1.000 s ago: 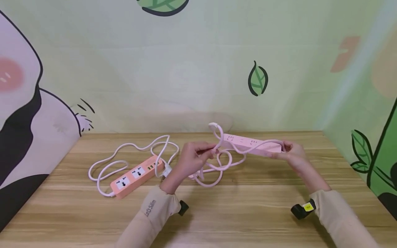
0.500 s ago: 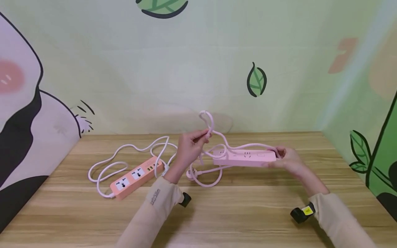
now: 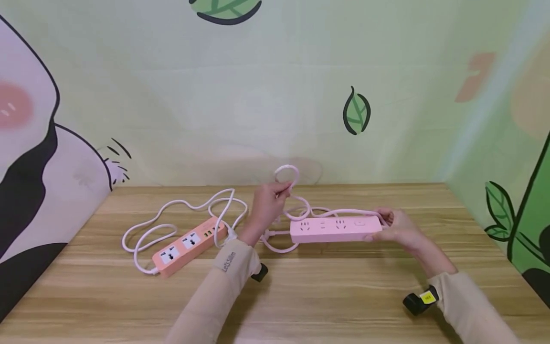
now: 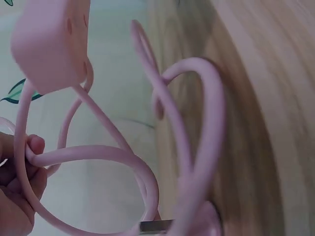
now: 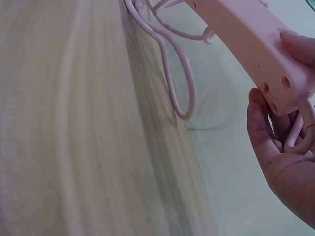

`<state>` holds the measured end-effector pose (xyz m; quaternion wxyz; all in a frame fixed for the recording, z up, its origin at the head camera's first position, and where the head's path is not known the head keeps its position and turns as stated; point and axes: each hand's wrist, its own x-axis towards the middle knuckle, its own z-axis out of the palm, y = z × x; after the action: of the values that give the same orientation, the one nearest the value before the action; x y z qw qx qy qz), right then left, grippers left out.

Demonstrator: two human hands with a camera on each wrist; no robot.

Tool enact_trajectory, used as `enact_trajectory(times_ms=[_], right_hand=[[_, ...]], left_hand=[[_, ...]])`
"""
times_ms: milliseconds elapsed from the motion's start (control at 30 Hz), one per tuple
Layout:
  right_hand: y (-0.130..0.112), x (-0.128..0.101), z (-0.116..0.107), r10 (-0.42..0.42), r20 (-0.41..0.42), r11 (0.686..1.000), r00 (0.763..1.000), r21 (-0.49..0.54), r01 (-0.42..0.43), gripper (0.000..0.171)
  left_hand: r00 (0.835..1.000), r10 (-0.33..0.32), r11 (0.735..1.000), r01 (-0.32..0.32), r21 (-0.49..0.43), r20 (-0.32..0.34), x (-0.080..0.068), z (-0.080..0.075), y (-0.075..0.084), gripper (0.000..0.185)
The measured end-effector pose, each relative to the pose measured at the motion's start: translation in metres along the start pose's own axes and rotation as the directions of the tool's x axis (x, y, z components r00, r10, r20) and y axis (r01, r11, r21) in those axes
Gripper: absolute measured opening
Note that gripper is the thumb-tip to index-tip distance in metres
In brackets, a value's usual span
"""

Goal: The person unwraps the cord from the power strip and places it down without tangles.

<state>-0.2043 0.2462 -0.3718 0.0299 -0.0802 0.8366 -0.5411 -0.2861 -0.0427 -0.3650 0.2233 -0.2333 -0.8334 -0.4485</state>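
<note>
In the head view my right hand [image 3: 399, 230] grips the right end of a pink power strip [image 3: 333, 230], whose socket face is towards me. Thumb and fingers lie on opposite sides of that end, as the right wrist view shows, with the pink cord [image 5: 300, 145] bent by the palm. My left hand [image 3: 268, 206] pinches the same cord [image 3: 299, 197] left of the strip, and a loop stands up above the fingertips. More loops hang below the strip. The cord's round pink plug [image 3: 265, 236] is beside the strip's left end, partly hidden.
An orange power strip [image 3: 189, 246] with white sockets lies on the wooden table [image 3: 326, 296] to the left. Its white cord [image 3: 165, 205] spreads in loose loops behind it, and its white plug [image 3: 230, 235] is close to my left wrist. A printed cloth [image 3: 266, 105] stands behind the table.
The pink strip has come down and left, from slanting to nearly level, with my right hand on it. My left hand rose with the cord, then dropped slightly. The orange strip has stayed put.
</note>
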Motion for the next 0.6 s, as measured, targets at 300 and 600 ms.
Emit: enact_trajectory(times_ms=[300, 600], right_hand=[[0.008, -0.002, 0.005, 0.015, 0.015, 0.993, 1.0, 0.116, -0.016, 0.077], [0.012, -0.003, 0.005, -0.01, -0.001, 0.974, 1.0, 0.228, 0.01, 0.062]], left_hand=[[0.983, 0.022, 0.989, -0.048, 0.137, 0.184, -0.003, 0.008, -0.004, 0.024], [0.946, -0.07, 0.98, 0.124, -0.155, 0.316, -0.018, -0.018, 0.007, 0.024]])
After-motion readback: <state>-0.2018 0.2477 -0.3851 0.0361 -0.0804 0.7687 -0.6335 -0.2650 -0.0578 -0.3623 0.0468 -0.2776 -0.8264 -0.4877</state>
